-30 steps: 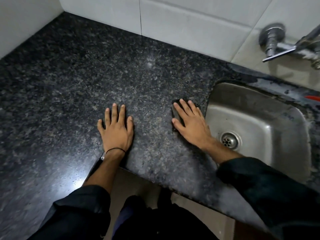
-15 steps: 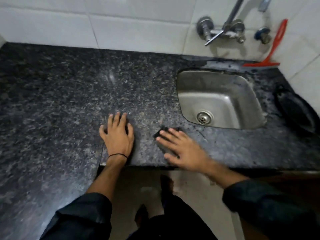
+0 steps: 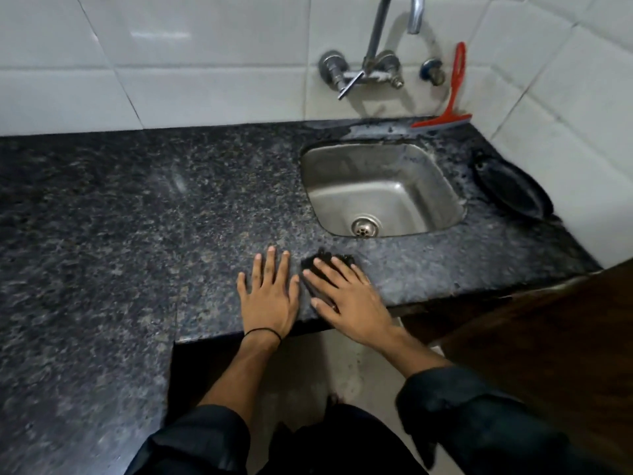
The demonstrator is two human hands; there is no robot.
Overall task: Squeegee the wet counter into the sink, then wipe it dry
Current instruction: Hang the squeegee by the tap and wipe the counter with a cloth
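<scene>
The dark speckled granite counter (image 3: 137,217) holds a steel sink (image 3: 342,186) at the right. My left hand (image 3: 269,296) lies flat on the counter near the front edge, fingers apart, holding nothing. Right beside it, my right hand (image 3: 346,296) presses flat on a small dark cloth (image 3: 323,257), most of which is hidden under the palm. A red squeegee (image 3: 452,108) leans against the tiled wall behind the sink. The strip of counter behind the sink (image 3: 376,132) looks wet and pale.
A wall tap (image 3: 373,46) hangs over the sink. A black oval object (image 3: 510,190) lies on the counter right of the sink. The counter turns a corner along my left side. A dark wooden cabinet (image 3: 548,337) stands at the lower right.
My right hand has slid the cloth from beside the sink's left rim back toward the front edge, ending close to my left hand. The left hand stayed flat in place.
</scene>
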